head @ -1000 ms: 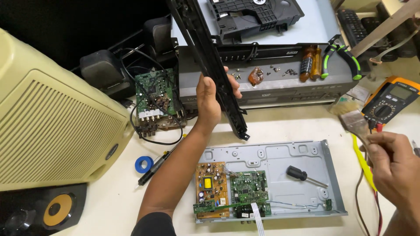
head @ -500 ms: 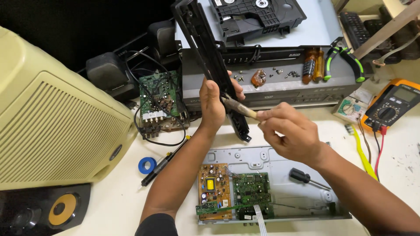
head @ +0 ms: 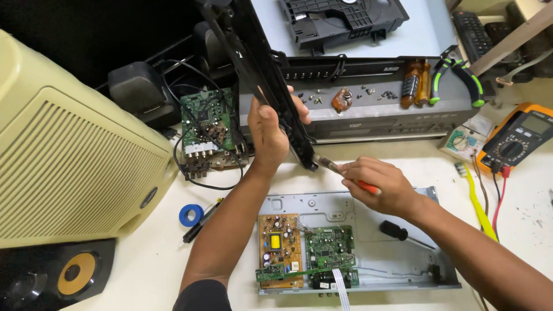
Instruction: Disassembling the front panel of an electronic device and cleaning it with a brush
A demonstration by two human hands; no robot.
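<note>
Left hand (head: 268,129) wrapped around a long black front panel (head: 259,75), holding it tilted up over the bench, lower end near the table edge of the grey player (head: 397,118) behind. Right hand (head: 374,184) fingers closed on a small brush (head: 331,166) with a red handle; bristle end touching the lower tip of the panel. Both hands closed, nothing spread.

Below the hands: open metal chassis (head: 374,270) lying flat, with a tan power board (head: 279,250) on the left and a green circuit board (head: 329,247) beside it. Black-handled screwdriver (head: 403,233) lying inside the chassis, to the right of the boards.

Another green board (head: 207,126) with wires sits left of the panel, near a black speaker (head: 135,86). Blue tape roll (head: 190,215) on the table left of the forearm. Big cream speaker cabinet (head: 69,167) at far left. Orange multimeter (head: 521,138) at far right, green-handled pliers (head: 458,78) on top of the grey player.
</note>
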